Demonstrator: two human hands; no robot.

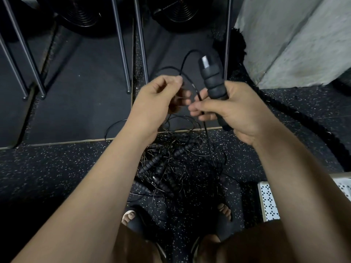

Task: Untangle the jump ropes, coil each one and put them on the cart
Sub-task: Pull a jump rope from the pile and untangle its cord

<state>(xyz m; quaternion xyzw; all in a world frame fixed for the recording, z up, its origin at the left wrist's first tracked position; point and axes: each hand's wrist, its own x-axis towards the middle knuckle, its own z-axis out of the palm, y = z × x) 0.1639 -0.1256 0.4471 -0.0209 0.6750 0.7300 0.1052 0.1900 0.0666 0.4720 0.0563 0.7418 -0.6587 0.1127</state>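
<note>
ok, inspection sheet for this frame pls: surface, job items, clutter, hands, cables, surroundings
Surface: speckled black rubber floor, with a dark mat beyond it.
Job's things: tangled pile of jump ropes on the floor ahead of the feet; one foam handle lifted clear; white perforated panel at right, likely the cart, only a corner in view.
Clutter: thick black rope lying along the floor at right.
Grippers: right hand grips the foam handle; left hand pinches the thin cord arcing from the handle's top.
Cables: nothing seen besides the rope cords.
Surroundings: metal legs, two dark ringed discs, grey wall.
</note>
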